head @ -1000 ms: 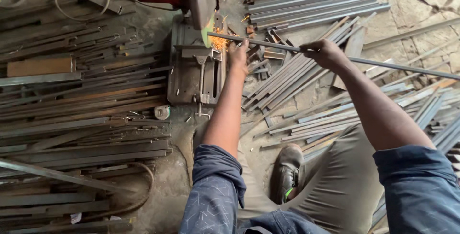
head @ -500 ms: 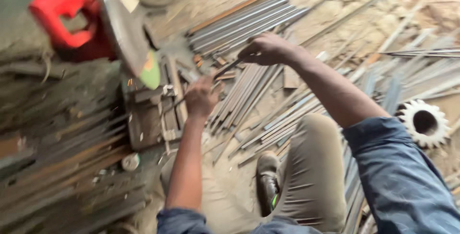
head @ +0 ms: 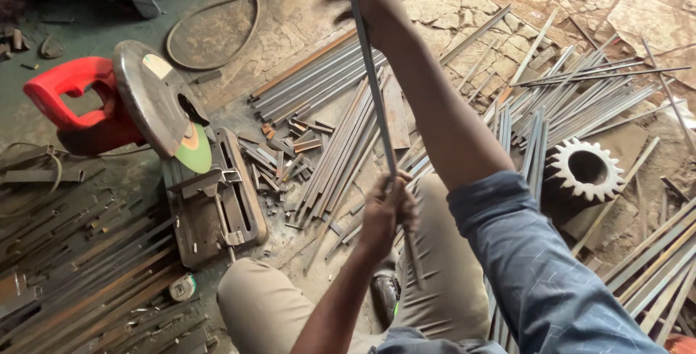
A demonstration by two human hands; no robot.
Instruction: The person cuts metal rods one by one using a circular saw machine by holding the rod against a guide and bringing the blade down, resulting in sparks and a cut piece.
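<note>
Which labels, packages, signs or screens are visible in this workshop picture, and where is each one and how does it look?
Round paper label: on the face of the grey cutting disc of the red chop saw, left of the hands; green with an orange centre.
Pale patch: higher on the same disc; too blurred to tell whether it is a label.
No packages, signs or screens are in view.

Chop saw (head: 156, 118) left of rod pile (head: 341, 143), gear (head: 583, 171) right.
</note>
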